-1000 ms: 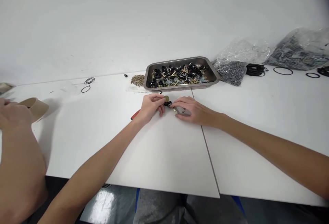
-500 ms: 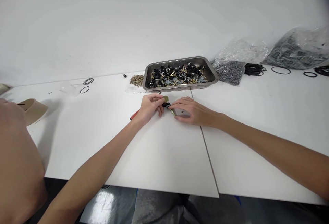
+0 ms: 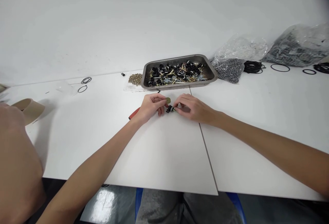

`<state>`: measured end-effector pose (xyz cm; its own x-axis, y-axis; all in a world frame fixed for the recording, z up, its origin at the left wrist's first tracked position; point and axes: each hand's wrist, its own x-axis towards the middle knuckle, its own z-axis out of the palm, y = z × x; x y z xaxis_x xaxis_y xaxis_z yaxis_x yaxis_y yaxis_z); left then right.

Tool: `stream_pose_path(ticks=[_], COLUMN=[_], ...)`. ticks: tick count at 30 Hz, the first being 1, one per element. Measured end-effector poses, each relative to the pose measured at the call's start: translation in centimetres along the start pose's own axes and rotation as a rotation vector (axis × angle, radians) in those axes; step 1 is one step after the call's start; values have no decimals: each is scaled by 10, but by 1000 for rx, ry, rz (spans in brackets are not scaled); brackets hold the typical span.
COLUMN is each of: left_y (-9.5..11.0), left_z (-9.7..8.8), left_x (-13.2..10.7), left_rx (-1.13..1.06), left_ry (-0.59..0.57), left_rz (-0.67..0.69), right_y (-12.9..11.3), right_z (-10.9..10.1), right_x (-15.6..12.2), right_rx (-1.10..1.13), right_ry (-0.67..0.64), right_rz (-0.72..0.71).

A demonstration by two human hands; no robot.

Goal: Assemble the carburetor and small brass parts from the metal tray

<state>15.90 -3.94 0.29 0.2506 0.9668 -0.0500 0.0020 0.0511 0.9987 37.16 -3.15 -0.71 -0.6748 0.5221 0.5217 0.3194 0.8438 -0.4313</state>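
Note:
My left hand (image 3: 152, 106) is closed, thumb and forefinger pinching a flat brass-coloured disc (image 3: 168, 99). Just below the disc is a small black ribbed part (image 3: 170, 109) with a pale band; the left fingertips are right beside it, and I cannot tell whether they touch it. From the right, my right hand (image 3: 191, 107) pinches a thin brass-coloured end of this black part, which lies tilted just over the table. A red-handled tool (image 3: 134, 113) lies partly hidden behind my left wrist.
A metal tray (image 3: 180, 86) of mixed black and brass-coloured parts stands beyond my hands, beside a pile of small brass pieces (image 3: 135, 79). Plastic bags (image 3: 230, 68) and black rings (image 3: 280, 67) lie at right. Another person's arm (image 3: 17, 155) and a tape roll (image 3: 32, 110) are at left.
The black part has turned, its brass-coloured end now largely hidden by my right fingers. My right fingertips have curled closer together. The view has shifted slightly.

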Motion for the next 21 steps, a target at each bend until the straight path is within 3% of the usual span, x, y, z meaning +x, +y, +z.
stream_pose_path(ticks=[7,13,17,21], left_y=[0,1,1,0], left_z=[0,2,2,1], left_x=[0,-1,-2,-2], left_rx=[22,40,39,36], left_ry=[-1,33,47,50], left_rz=[2,11,0,12], right_y=[2,7,12,17], right_z=[0,-1,-7,-18], right_x=[-1,-1,2,7], right_rx=[-5,111,338,464], right_ry=[21,64,-16,-186], right_rz=[22,164,339,347])
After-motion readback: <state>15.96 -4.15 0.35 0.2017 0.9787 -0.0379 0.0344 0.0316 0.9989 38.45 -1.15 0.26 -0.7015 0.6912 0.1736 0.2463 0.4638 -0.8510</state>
